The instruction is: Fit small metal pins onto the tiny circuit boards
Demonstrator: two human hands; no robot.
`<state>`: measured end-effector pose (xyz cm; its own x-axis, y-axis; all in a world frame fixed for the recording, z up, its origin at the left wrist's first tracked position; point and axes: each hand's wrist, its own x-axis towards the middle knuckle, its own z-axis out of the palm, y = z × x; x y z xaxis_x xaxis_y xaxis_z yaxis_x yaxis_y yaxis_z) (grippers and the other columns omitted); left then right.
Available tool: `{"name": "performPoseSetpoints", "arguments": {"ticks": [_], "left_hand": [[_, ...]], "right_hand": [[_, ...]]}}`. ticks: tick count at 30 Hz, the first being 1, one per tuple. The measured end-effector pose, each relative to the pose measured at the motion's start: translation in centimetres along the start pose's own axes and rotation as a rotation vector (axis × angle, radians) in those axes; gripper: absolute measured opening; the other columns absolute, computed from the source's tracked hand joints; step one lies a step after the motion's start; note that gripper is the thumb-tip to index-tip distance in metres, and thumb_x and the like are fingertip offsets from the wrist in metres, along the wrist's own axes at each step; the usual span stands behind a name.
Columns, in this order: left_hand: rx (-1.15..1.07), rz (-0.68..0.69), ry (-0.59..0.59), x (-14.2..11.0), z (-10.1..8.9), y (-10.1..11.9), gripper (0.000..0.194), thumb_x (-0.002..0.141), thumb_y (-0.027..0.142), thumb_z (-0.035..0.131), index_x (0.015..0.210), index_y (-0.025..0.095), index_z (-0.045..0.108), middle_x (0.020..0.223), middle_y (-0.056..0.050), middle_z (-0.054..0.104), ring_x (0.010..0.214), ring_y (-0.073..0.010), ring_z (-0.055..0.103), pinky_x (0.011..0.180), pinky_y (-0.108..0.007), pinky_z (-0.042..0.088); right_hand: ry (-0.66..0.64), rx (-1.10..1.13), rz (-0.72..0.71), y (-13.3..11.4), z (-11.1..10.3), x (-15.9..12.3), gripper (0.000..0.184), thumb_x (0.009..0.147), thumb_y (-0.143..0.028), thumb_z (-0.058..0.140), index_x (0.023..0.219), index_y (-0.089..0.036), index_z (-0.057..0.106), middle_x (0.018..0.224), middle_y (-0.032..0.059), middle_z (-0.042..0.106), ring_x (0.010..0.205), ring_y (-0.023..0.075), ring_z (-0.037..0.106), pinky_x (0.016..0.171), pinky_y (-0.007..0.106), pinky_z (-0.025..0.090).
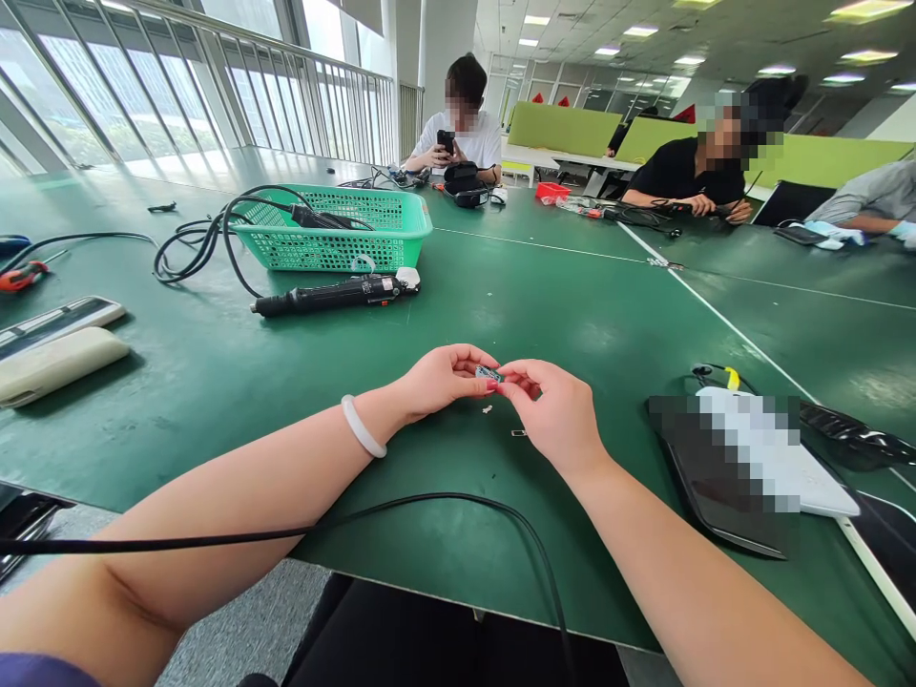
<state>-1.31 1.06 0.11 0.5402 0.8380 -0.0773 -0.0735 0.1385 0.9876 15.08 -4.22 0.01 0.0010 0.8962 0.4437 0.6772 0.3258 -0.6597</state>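
Note:
Just above the green table [429, 515], a small flat piece [488, 373], dark green-blue with pale marks like a tiny circuit board, sits between my fingertips. My left hand [445, 380] pinches it between thumb and fingers. From the other side, my right hand [554, 408] is closed, its thumb and forefinger meeting the piece's right edge; whether it grips anything more is hidden. Below the hands lie a tiny pale scrap [488, 409] and a small rectangular metal frame [519, 433].
Ahead lie a black electric screwdriver [325, 295] and a green basket [336, 250] with cables. White devices [64, 365] rest at left; a black tray-like object [716, 477] is at right. A black cable [458, 496] crosses before me. Other people [458, 134] sit across the table.

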Motion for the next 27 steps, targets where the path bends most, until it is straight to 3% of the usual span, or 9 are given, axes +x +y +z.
{"name": "performPoseSetpoints", "arguments": {"ticks": [3, 9, 16, 20, 27], "left_hand": [[0.019, -0.015, 0.037, 0.0, 0.1, 0.2, 0.025, 0.071, 0.014, 0.072, 0.092, 0.011, 0.060, 0.075, -0.003, 0.066, 0.068, -0.0090, 0.063, 0.075, -0.029, 0.050], [0.118, -0.060, 0.193, 0.1, 0.1, 0.3, 0.017, 0.079, 0.007, 0.060, 0.095, 0.011, 0.058, 0.063, 0.000, 0.062, 0.058, -0.0075, 0.058, 0.067, -0.026, 0.048], [0.244, -0.064, 0.197, 0.3, 0.0, -0.1, 0.017, 0.083, 0.003, 0.050, 0.095, 0.013, 0.056, 0.059, 0.002, 0.058, 0.055, -0.0072, 0.055, 0.062, -0.023, 0.046], [0.278, -0.050, 0.128, 0.3, 0.1, -0.2, 0.018, 0.082, 0.001, 0.049, 0.093, 0.014, 0.056, 0.064, 0.002, 0.058, 0.056, -0.0064, 0.056, 0.062, -0.023, 0.046], [0.384, -0.032, 0.029, 0.1, 0.0, -0.2, 0.022, 0.080, 0.003, 0.048, 0.097, 0.014, 0.055, 0.072, 0.000, 0.061, 0.062, -0.0079, 0.061, 0.066, -0.024, 0.049]], "right_hand": [[-0.051, -0.031, 0.028, 0.2, -0.3, 0.1, 0.013, 0.077, -0.023, 0.059, 0.087, -0.023, 0.067, 0.075, 0.0008, 0.067, 0.062, 0.0141, 0.056, 0.062, 0.029, 0.048], [-0.330, -0.206, -0.021, 0.8, -0.1, 0.1, 0.010, 0.077, -0.022, 0.060, 0.082, -0.025, 0.068, 0.083, 0.0008, 0.067, 0.078, 0.0172, 0.058, 0.068, 0.031, 0.045], [-0.424, -0.262, -0.007, 1.0, 0.5, 0.3, 0.017, 0.081, -0.019, 0.052, 0.072, -0.023, 0.066, 0.079, 0.0009, 0.064, 0.080, 0.0169, 0.056, 0.069, 0.030, 0.042], [-0.375, -0.246, -0.003, 0.9, 0.0, 0.5, 0.020, 0.083, -0.019, 0.048, 0.071, -0.022, 0.064, 0.078, 0.0013, 0.064, 0.078, 0.0160, 0.056, 0.068, 0.029, 0.041], [-0.089, -0.094, -0.019, 0.3, -1.1, 0.3, 0.017, 0.084, -0.020, 0.049, 0.074, -0.021, 0.063, 0.079, 0.0007, 0.065, 0.067, 0.0135, 0.054, 0.061, 0.027, 0.040]]}}
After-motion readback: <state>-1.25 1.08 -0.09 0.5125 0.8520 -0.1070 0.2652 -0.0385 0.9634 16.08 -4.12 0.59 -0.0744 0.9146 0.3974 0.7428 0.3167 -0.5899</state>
